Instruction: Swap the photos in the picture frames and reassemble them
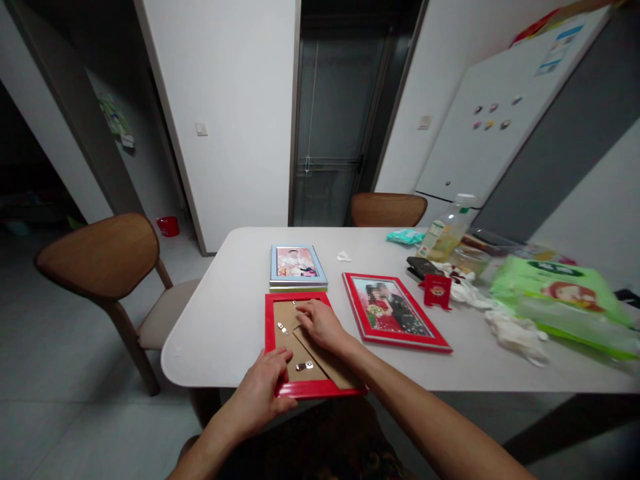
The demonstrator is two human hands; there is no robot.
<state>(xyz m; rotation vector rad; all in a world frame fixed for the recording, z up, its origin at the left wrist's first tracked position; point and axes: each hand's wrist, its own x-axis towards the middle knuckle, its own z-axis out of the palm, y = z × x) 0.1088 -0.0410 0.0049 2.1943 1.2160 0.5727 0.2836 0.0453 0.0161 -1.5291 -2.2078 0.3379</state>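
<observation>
A red picture frame [320,389] lies face down at the table's near edge, its brown backing board [295,347] and metal clips showing. My left hand [267,380] rests on the frame's lower left edge, fingers spread over the border and board. Near the top of the backing, my right hand [320,323] touches the board with bent fingers by a small clip; whether it pinches anything is hidden. Behind lies a stack of frames with a light blue one [296,263] on top. To the right, another red frame [393,313] lies face up with a photo of two people.
On the table's right are a bottle [445,233], a black object [423,267], a small red item [437,291], crumpled tissues [517,333] and a green package [560,293]. Wooden chairs stand at the left [105,260] and behind the table [389,209].
</observation>
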